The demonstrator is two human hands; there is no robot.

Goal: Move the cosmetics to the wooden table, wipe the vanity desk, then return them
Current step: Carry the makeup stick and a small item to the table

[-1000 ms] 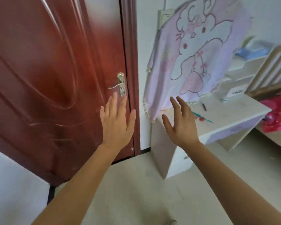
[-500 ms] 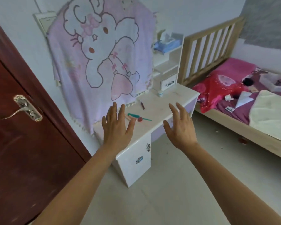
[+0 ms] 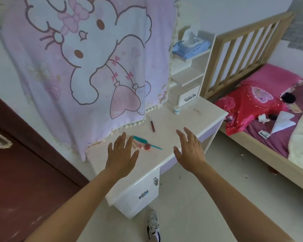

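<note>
The white vanity desk point(image 3: 175, 124) stands against the wall under a hanging pink cartoon blanket point(image 3: 87, 63). On its top lie a dark red lip pencil point(image 3: 152, 124), a teal comb point(image 3: 144, 142), a small red round pot point(image 3: 147, 147), pale pink tubes point(image 3: 136, 144) and a small white jar point(image 3: 176, 110). My left hand point(image 3: 122, 156) hovers open over the desk's left end, just left of the tubes. My right hand point(image 3: 189, 149) hovers open over the desk's front edge. Neither hand holds anything.
A dark red door point(image 3: 24, 172) stands at the left. White shelves point(image 3: 187, 75) on the desk carry a blue wipes pack point(image 3: 191, 46). A wooden bed point(image 3: 252, 55) with pink bedding and clutter fills the right. My shoe point(image 3: 153, 226) is on the pale floor.
The view has swung from the door to the vanity desk and come closer. Both open hands now hover over the desk top.
</note>
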